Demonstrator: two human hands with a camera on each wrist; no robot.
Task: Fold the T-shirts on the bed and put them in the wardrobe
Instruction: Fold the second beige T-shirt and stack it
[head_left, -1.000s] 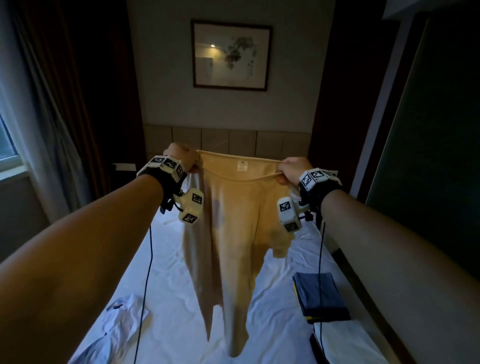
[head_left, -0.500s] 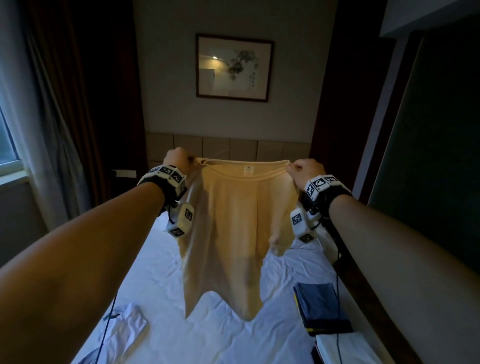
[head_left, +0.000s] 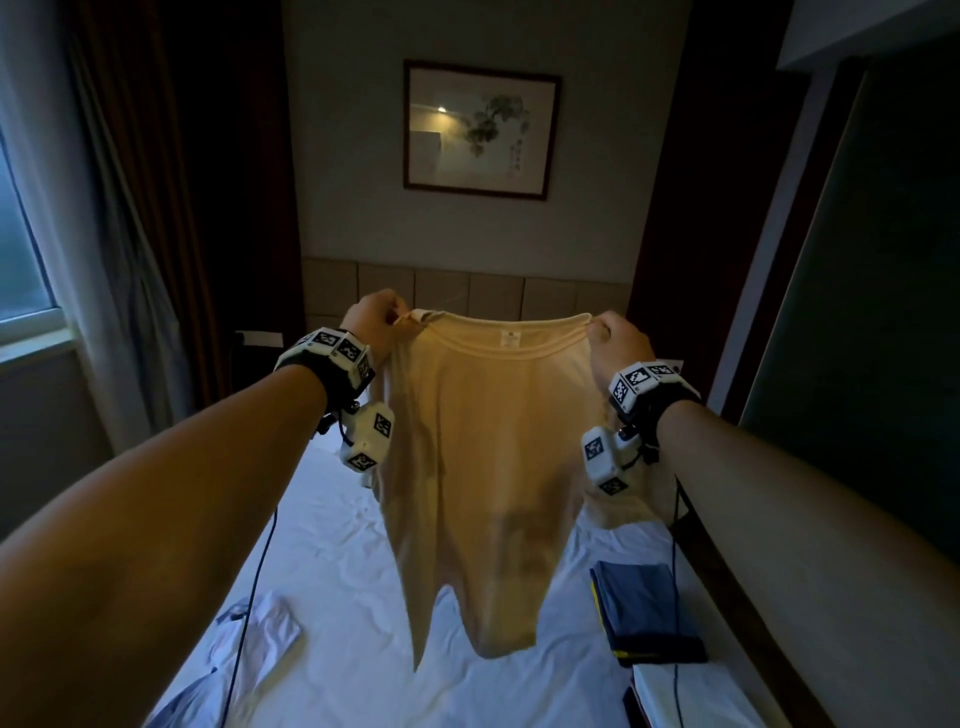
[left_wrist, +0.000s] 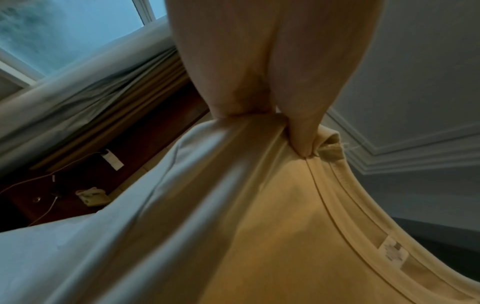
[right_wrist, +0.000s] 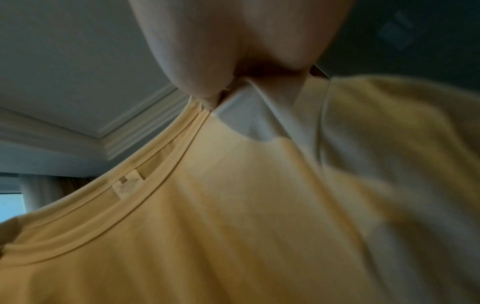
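A pale yellow T-shirt (head_left: 483, 457) hangs in the air over the bed (head_left: 332, 582), held up by its shoulders with the collar and label facing me. My left hand (head_left: 376, 325) pinches the left shoulder beside the collar (left_wrist: 306, 152). My right hand (head_left: 615, 340) pinches the right shoulder (right_wrist: 215, 102). The shirt's hem dangles clear above the white sheet. A crumpled white T-shirt (head_left: 249, 644) lies on the bed at lower left. A folded dark blue T-shirt (head_left: 644, 603) sits near the bed's right edge.
A padded headboard (head_left: 467, 286) and framed picture (head_left: 480, 130) are ahead. Curtains and a window (head_left: 31, 249) stand to the left. A dark wardrobe panel (head_left: 852, 291) runs along the right. A folded white item (head_left: 691, 699) lies below the blue shirt.
Both hands have spread apart, stretching the shirt's shoulders wider. The hem has swung up and now hangs higher above the sheet. The view has tilted down a little.
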